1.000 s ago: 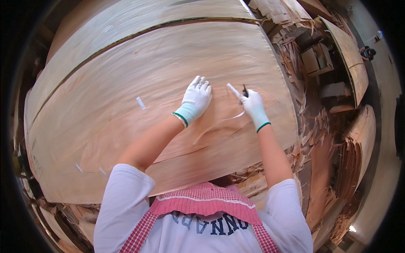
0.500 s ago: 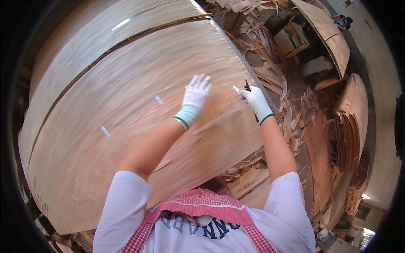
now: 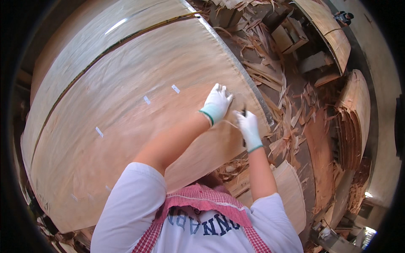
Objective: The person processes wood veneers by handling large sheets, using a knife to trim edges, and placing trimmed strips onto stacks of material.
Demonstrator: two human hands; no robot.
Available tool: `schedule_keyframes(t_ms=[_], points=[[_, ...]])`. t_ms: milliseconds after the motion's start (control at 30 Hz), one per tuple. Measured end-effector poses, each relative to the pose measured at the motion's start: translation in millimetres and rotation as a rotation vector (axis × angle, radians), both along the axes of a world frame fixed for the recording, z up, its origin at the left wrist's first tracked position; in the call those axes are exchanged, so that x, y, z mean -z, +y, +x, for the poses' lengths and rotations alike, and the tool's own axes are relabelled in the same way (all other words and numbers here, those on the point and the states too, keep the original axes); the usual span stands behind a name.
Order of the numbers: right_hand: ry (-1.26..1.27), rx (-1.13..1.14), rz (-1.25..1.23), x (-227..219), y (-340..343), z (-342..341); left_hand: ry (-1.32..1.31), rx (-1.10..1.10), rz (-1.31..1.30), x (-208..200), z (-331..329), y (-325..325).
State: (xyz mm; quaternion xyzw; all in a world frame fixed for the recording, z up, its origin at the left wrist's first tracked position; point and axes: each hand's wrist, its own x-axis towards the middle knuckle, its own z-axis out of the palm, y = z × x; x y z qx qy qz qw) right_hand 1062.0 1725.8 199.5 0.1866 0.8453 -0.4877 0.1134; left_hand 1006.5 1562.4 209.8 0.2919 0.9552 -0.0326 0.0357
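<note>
A large thin wood veneer sheet (image 3: 139,67) spreads under both hands, with short white tape pieces (image 3: 175,89) stuck on it. My left hand (image 3: 218,100), in a white glove with a green-edged cuff, lies on the sheet with its fingers stretched out, slightly bent. To its right and a little nearer, my right hand (image 3: 248,125), gloved alike, is closed round a slim dark tool (image 3: 244,111); its kind cannot be made out. A pale, thin strip (image 3: 230,123) shows between the hands, blurred.
A dark banded strip (image 3: 114,45) crosses the far part of the sheet. Torn veneer scraps (image 3: 263,63) litter the floor on the right. Beyond are a veneer stack (image 3: 352,122) and another wood-topped stand (image 3: 327,29). Another person (image 3: 344,17) is far off, top right.
My left hand has moved right across the sheet, and a tape piece shows near where it was. My right hand has come nearer and left from the sheet's right edge, still holding the dark tool.
</note>
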Motion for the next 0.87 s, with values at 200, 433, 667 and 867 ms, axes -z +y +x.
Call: schedule_keyframes(t_ms=[200,433,667,867], points=[[0.383,0.011,0.543,-141,49,49,0.264,-0.378,0.842,20,50,-109],[-0.018,-0.594,0.089,-51,-75,79,0.111,-0.431,0.690,6,205,-134],[0.021,-0.719,0.136,-5,-110,85,0.020,-0.228,0.533,19,217,-122],[-0.168,-0.650,0.118,-46,-62,27,-0.218,-0.385,0.627,22,206,-124]])
